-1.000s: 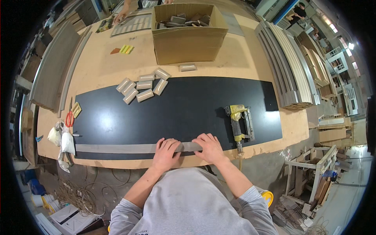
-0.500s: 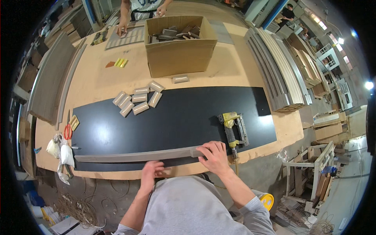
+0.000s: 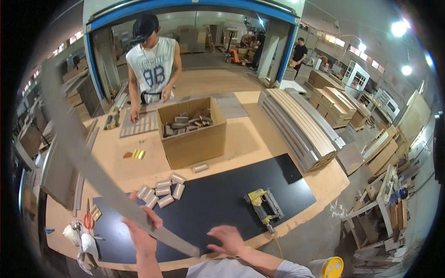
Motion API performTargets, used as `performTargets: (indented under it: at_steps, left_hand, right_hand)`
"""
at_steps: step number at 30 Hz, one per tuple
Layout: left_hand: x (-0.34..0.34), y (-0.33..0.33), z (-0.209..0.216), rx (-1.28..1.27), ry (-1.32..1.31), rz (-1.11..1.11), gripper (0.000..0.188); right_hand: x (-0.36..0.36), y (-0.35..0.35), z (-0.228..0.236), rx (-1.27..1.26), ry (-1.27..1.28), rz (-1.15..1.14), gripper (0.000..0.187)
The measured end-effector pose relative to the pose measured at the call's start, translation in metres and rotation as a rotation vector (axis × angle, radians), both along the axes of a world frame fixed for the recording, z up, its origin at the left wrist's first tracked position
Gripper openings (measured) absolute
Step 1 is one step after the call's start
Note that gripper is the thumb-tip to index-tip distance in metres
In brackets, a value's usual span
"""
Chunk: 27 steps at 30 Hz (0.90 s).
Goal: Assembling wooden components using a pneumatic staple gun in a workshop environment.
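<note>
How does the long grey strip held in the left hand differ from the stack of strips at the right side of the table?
The long grey flat strip is single, lifted and tilted in the left hand. The stack of pale wooden strips holds many, lying flat on the table, untouched. Both are long and thin.

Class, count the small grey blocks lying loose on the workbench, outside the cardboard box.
7. Six sit clustered on the black mat. One block lies alone beside the cardboard box. The raised grey strip may hide others.
</note>
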<state>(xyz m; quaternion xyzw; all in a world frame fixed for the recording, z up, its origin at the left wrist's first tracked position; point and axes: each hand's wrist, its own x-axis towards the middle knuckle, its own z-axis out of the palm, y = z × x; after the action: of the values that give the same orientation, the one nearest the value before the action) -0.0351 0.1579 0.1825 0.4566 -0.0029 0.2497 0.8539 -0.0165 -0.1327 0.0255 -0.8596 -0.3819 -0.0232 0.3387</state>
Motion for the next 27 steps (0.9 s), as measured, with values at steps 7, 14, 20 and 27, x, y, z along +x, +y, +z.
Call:
performTargets:
  at_steps: [7, 14, 20, 27]
  left_hand:
    - [0.004, 0.003, -0.069, 0.902, 0.428, -0.002, 0.051]
    - [-0.009, 0.027, -0.158, 1.542, 0.611, -0.113, 0.062]
    - [-0.022, 0.039, -0.179, 1.673, 0.636, -0.21, 0.064]
    - [0.008, -0.001, -0.174, 1.651, 0.582, -0.224, 0.07]
  right_hand:
    - [0.066, -0.114, -0.028, -0.361, -0.191, -0.809, 0.055]
    - [0.11, -0.179, -0.063, -0.371, -0.126, -0.832, 0.048]
    - [0.172, -0.155, -0.022, -0.114, -0.12, -0.893, 0.04]
    - [0.235, -0.012, -0.04, 0.013, 0.108, -0.403, 0.05]
